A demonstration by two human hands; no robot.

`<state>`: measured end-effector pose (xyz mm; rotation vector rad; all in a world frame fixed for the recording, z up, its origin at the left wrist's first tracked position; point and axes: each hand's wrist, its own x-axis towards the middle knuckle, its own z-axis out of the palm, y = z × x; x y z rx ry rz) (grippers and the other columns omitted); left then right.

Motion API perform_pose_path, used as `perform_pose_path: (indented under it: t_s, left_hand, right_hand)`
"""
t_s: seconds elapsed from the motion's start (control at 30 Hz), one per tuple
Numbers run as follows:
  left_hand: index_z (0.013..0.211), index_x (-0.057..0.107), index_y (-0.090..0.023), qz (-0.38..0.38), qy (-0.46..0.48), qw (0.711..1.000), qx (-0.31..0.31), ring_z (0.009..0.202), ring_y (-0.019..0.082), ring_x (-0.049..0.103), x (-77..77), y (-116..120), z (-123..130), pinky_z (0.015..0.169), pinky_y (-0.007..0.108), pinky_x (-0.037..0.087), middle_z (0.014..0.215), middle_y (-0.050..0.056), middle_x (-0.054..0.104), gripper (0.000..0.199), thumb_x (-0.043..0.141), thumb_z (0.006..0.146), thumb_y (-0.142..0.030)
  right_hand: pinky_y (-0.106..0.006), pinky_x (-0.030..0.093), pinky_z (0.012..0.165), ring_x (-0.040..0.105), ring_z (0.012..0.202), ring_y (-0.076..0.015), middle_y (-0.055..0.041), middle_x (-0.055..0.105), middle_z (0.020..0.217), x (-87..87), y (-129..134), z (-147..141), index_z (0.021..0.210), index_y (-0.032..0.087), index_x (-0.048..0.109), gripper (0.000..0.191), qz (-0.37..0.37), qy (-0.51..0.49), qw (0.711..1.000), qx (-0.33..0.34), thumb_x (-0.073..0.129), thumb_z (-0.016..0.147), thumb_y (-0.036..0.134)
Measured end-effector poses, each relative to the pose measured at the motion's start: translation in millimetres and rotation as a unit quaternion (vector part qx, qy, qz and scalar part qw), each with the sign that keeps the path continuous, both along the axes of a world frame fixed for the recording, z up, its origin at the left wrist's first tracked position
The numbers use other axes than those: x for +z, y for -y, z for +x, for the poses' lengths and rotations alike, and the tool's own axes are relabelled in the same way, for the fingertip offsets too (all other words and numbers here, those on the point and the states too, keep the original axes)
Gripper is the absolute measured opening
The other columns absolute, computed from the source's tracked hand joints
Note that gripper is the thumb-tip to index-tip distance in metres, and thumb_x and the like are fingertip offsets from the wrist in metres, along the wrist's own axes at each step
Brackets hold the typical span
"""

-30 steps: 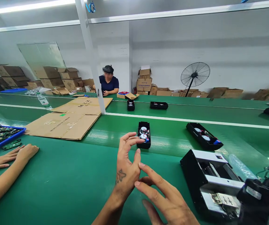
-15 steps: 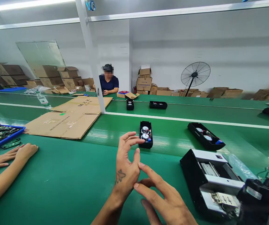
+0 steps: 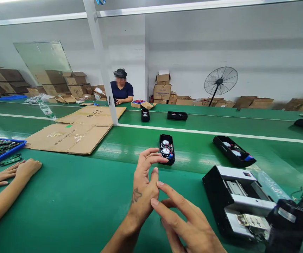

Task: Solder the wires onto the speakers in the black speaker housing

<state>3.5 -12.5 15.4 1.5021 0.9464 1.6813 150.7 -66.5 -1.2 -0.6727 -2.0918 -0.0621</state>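
Note:
My left hand (image 3: 146,182) is raised over the green bench, its fingers curved and apart, with nothing in it. Against the base of its thumb rest the index finger and thumb of my right hand (image 3: 185,218). The right hand's fingers are spread, and no object shows between them. Just beyond my left fingertips lies an open black speaker housing (image 3: 170,160) with two round white-rimmed drivers and red wires, partly covered by those fingers. A similar black housing (image 3: 233,151) lies farther right.
At right stands a black-and-silver machine (image 3: 222,196) with a dark motor-like part (image 3: 285,218). Flattened cardboard (image 3: 69,138) and a blue tray (image 3: 21,144) of circuit boards lie left. A neighbour's hands (image 3: 28,168) rest beside the tray. Another person (image 3: 122,91) sits across the line.
The two nearer speaker housings have shifted slightly right along the green line. My hands keep almost the same pose, and the camera view has tilted slightly.

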Motion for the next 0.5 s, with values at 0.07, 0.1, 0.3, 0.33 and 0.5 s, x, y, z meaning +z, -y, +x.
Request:
perform_pose_path:
  t_s: [0.07,0.1,0.3,0.33,0.5]
  left_hand:
    - [0.098,0.075,-0.028,-0.001,0.006,1.000,-0.014,0.126,0.022,0.056,1.1,2,1,0.111,0.039,0.044,0.133,0.005,0.055,0.030,0.050,0.096,-0.011]
    - [0.098,0.075,-0.028,-0.001,0.011,1.000,-0.021,0.127,0.022,0.056,1.5,3,2,0.111,0.039,0.044,0.133,0.005,0.055,0.032,0.049,0.096,-0.010]
    - [0.093,0.077,-0.030,-0.012,0.016,1.000,-0.014,0.124,0.021,0.058,6.1,8,5,0.107,0.037,0.047,0.131,0.001,0.059,0.040,0.047,0.090,-0.004]
    - [0.092,0.077,-0.030,-0.011,0.017,1.000,-0.012,0.125,0.021,0.058,7.0,8,5,0.106,0.037,0.047,0.130,0.001,0.060,0.040,0.047,0.088,-0.004]
    - [0.085,0.076,-0.030,-0.009,0.030,0.999,0.007,0.120,0.019,0.060,6.2,8,5,0.104,0.033,0.048,0.126,0.000,0.062,0.043,0.047,0.078,0.001]
  right_hand:
    - [-0.026,0.063,0.086,0.077,0.093,-0.0138,-0.0197,0.068,0.138,-0.2,0,0,0.132,0.016,0.066,0.050,0.012,-0.004,1.000,-0.002,0.048,0.090,-0.002]
    - [-0.026,0.063,0.086,0.077,0.092,-0.0137,-0.0199,0.068,0.138,0.3,0,1,0.131,0.016,0.067,0.049,0.012,-0.004,1.000,-0.002,0.048,0.090,-0.002]
    - [-0.027,0.063,0.089,0.078,0.094,-0.0153,-0.0212,0.068,0.138,7.2,5,5,0.127,0.015,0.067,0.043,-0.003,0.015,1.000,0.004,0.052,0.090,-0.002]
    - [-0.027,0.063,0.089,0.078,0.094,-0.0154,-0.0218,0.068,0.139,8.2,6,5,0.125,0.014,0.067,0.042,-0.004,0.014,1.000,0.007,0.052,0.090,-0.002]
    - [-0.026,0.063,0.088,0.079,0.097,-0.0162,-0.0203,0.070,0.137,11.7,6,2,0.115,0.017,0.067,0.032,-0.012,0.009,1.000,0.005,0.052,0.092,0.001]
